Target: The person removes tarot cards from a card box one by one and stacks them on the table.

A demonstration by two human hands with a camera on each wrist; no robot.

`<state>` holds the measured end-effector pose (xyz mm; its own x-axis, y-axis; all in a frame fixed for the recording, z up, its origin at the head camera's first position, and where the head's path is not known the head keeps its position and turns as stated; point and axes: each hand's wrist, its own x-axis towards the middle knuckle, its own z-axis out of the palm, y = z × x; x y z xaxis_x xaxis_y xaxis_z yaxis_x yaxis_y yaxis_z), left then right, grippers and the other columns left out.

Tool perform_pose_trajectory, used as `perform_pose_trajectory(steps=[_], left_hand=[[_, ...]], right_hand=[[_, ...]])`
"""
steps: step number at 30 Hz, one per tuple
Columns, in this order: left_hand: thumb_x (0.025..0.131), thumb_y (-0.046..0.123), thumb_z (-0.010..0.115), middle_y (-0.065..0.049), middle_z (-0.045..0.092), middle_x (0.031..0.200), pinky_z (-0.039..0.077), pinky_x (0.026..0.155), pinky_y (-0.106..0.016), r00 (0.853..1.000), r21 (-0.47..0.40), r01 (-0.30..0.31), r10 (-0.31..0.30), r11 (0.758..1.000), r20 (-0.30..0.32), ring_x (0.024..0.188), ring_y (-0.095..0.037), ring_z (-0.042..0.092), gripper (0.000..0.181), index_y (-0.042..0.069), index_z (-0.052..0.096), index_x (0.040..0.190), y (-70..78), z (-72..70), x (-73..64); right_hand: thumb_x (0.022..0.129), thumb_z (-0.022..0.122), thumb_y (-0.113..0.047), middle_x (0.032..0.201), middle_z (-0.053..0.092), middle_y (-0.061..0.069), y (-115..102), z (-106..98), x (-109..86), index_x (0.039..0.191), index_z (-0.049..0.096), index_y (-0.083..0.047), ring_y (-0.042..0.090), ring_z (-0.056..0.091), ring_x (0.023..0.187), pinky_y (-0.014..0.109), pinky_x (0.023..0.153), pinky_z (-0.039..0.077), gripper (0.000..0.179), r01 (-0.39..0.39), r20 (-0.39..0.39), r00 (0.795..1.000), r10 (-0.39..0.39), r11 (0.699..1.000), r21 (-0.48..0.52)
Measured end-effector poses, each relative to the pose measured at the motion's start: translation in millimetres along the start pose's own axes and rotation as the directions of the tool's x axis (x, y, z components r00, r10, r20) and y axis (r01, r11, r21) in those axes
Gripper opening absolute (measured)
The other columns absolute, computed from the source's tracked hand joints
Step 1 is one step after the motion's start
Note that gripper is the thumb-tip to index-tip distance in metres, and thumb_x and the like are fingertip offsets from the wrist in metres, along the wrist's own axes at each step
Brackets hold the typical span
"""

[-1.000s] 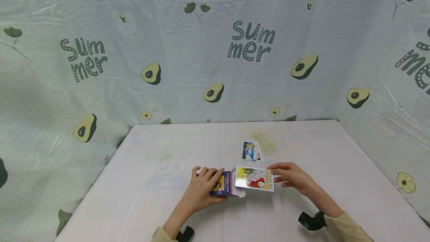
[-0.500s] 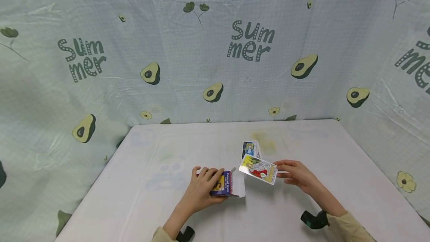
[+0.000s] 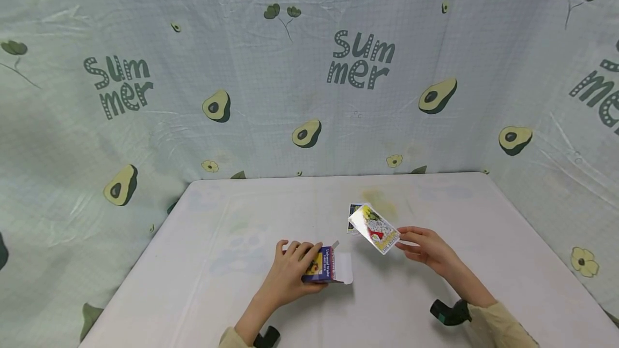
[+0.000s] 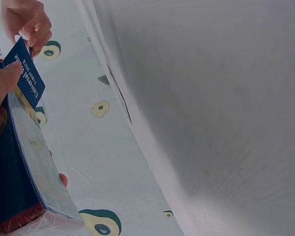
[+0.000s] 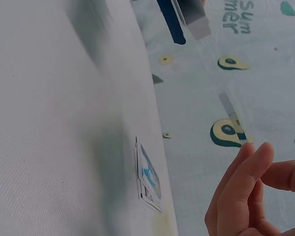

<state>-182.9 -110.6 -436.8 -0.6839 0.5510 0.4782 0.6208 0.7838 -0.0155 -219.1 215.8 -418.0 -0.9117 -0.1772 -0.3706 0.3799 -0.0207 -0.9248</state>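
My left hand (image 3: pixel 289 274) grips a blue-and-yellow tarot card box (image 3: pixel 319 263) by its sides, and the box's open flap (image 3: pixel 344 268) points right. In the left wrist view the tarot card box (image 4: pixel 46 172) shows its lettered flap and shiny wrapping. My right hand (image 3: pixel 427 249) pinches a tarot card (image 3: pixel 374 230) by one corner, picture side up and tilted. Nearly edge-on in the right wrist view, the card (image 5: pixel 232 116) extends from the fingertips. Beneath and behind it lie the table's tarot cards (image 3: pixel 353 227), overlapping and partly covered in the head view.
A white cloth covers the table (image 3: pixel 232 305). Behind and beside it hangs a pale curtain (image 3: pixel 261 69) printed with avocados and lettering. Dark wrist cameras sit at both forearms, the right wrist camera (image 3: pixel 450 313) above the table.
My right hand has drawn the tarot card away from the box's mouth and carried it back over the cards on the table, turning it. The left hand and box have stayed still.
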Motion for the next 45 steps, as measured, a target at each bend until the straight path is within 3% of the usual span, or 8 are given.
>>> perform_pose_trajectory(steps=[5, 13, 29, 37, 45], left_hand=[[0.059, 0.055, 0.073, 0.003, 0.056, 0.107, 0.031, 0.088, -0.047, 1.000, -0.015, -0.002, 0.002, 1.000, -0.005, 0.093, -0.014, 0.050, 0.079, 0.017, 0.051, 0.125, 0.5, -1.6, 0.5], [0.060, 0.055, 0.072, 0.003, 0.056, 0.107, 0.031, 0.087, -0.047, 1.000, -0.020, -0.004, 0.004, 1.000, -0.001, 0.095, -0.015, 0.050, 0.079, 0.017, 0.050, 0.125, 0.8, -3.8, 0.5], [0.059, 0.055, 0.073, 0.003, 0.055, 0.108, 0.031, 0.087, -0.046, 1.000, -0.018, -0.002, 0.002, 1.000, 0.016, 0.095, -0.014, 0.049, 0.080, 0.016, 0.050, 0.125, 1.0, -1.4, -0.3], [0.060, 0.056, 0.072, 0.004, 0.055, 0.109, 0.032, 0.088, -0.046, 1.000, -0.026, 0.001, 0.000, 1.000, 0.026, 0.094, -0.013, 0.049, 0.080, 0.019, 0.048, 0.127, 2.2, -2.0, 0.2], [0.060, 0.056, 0.072, 0.003, 0.055, 0.109, 0.031, 0.088, -0.046, 0.999, -0.026, 0.002, -0.001, 1.000, 0.032, 0.094, -0.013, 0.048, 0.080, 0.019, 0.049, 0.127, 2.8, -2.7, 0.8]], right_hand=[[0.086, 0.058, -0.021, 0.100, 0.055, 0.001, 0.9, 0.9, 4.7, 0.121, 0.045, -0.001, 0.010, 0.062, 0.086, 0.019, 0.068, 0.050, 0.042, -0.011, -0.013, 1.000, 0.012, 0.996, 0.085], [0.089, 0.053, -0.018, 0.090, 0.058, -0.004, -0.5, 1.9, 6.8, 0.109, 0.048, -0.009, 0.008, 0.062, 0.082, 0.017, 0.069, 0.049, 0.023, -0.018, 0.031, 0.999, 0.011, 0.975, 0.223], [0.090, 0.049, -0.012, 0.091, 0.056, -0.002, -1.3, 7.5, 20.2, 0.134, 0.026, 0.000, 0.008, 0.060, 0.083, 0.014, 0.071, 0.048, 0.051, -0.040, 0.012, 0.999, 0.038, 0.941, 0.336], [0.090, 0.048, -0.008, 0.088, 0.055, -0.001, 1.1, 9.5, 31.9, 0.128, 0.032, -0.002, 0.008, 0.061, 0.080, 0.016, 0.071, 0.048, 0.042, -0.060, -0.012, 0.997, 0.071, 0.910, 0.409], [0.088, 0.049, -0.005, 0.089, 0.054, 0.002, 6.2, 12.0, 42.9, 0.129, 0.032, -0.001, 0.009, 0.060, 0.079, 0.017, 0.074, 0.049, 0.044, -0.070, -0.041, 0.994, 0.097, 0.897, 0.437]])
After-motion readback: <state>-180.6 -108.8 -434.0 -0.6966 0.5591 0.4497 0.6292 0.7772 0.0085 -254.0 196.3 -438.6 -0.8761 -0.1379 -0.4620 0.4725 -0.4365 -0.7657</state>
